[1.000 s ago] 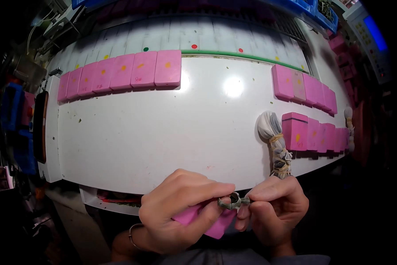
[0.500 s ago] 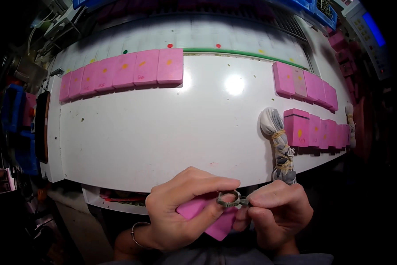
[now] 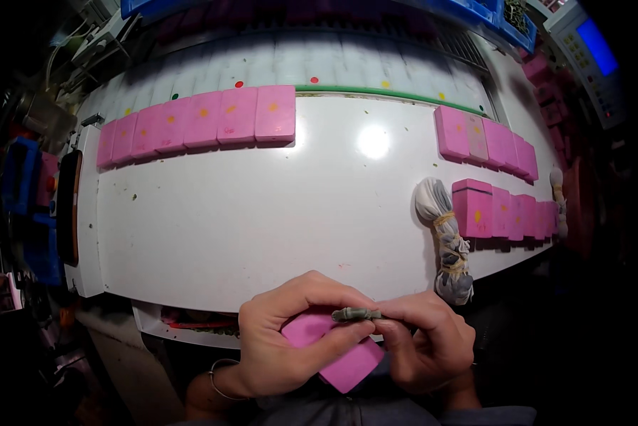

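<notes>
Close to my body, both hands are closed around a small grey-green wax ring (image 3: 354, 314). My left hand (image 3: 273, 341) holds it between thumb and index finger, and a pink rubber mould block (image 3: 352, 363) sits lower in the same hand. From the other side, my right hand (image 3: 429, 334) pinches the ring's short stem between thumb and forefinger. The ring is seen nearly edge-on, so its opening barely shows. Part of the block is hidden behind my left thumb and fingers.
On the white table (image 3: 262, 220) a row of pink blocks (image 3: 204, 117) stands at the far left. Two shorter rows, one behind (image 3: 452, 133) and one nearer (image 3: 473, 209), are on the right. A cloth bundle tied with rubber bands (image 3: 448, 241) lies beside them. A green strip (image 3: 383, 91) crosses the back.
The ring has turned from showing its round opening to lying nearly edge-on. My right hand has shifted slightly left, nearer my left fingers. The mould block shows more below my left thumb.
</notes>
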A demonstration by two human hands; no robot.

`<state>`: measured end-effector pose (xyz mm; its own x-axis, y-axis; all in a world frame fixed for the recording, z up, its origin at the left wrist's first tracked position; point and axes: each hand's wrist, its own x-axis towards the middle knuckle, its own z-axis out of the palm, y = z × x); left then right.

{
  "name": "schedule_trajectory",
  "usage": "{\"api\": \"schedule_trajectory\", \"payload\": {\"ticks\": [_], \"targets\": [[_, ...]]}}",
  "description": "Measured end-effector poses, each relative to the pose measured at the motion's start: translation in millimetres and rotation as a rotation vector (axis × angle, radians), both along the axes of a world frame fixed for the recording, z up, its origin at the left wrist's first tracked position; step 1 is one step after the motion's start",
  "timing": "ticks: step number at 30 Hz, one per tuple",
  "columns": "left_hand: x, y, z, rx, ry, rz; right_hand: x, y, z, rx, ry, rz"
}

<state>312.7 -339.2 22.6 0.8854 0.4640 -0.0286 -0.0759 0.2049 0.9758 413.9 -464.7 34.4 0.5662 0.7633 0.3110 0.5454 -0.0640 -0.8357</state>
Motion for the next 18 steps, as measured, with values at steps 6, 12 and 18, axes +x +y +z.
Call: {"api": "schedule_trajectory", "payload": {"ticks": [6, 12, 18], "targets": [[-4, 0, -1, 0.149, 0.028, 0.073, 6, -1, 2, -0.123, 0.059, 0.119], [3, 1, 12, 0.305, 0.120, 0.074, 4, -1, -1, -0.050, 0.110, 0.078], [1, -1, 2, 0.267, 0.041, 0.092, -5, 2, 0, -0.060, -0.103, -0.054]]}}
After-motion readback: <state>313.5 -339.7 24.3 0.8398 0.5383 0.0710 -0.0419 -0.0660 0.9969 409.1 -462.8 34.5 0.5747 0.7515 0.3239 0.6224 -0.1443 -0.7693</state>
